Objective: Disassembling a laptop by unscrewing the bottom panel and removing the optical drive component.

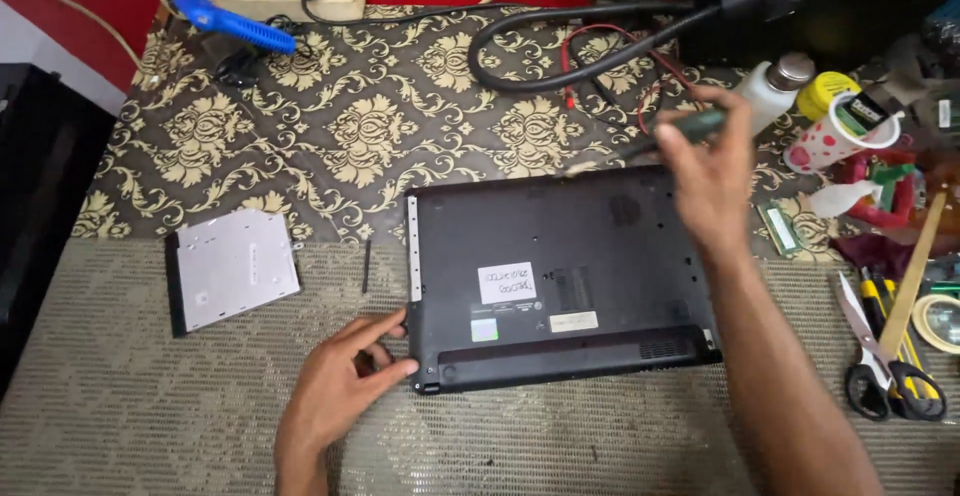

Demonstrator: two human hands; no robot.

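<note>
- Head view shows a black laptop [560,276] lying bottom-up in the middle of the table [150,426], half on the patterned cloth [370,116].
- Its optical drive [235,269] is already out and lies well apart to the left; a thin black strip [366,266] lies between them. The bottom cover looks not yet removed, so I judge most of the opening work is left.
- Left hand [345,381] touches the laptop's near left corner, thumb and fingers loosely spread around it.
- Right hand [712,171] is over the far right corner, closed around a dark green tool [700,124], probably a screwdriver.
- The tool tip is blurred; screws are too small to see.
- Scissors [880,356] at right are partly cut off.
</note>
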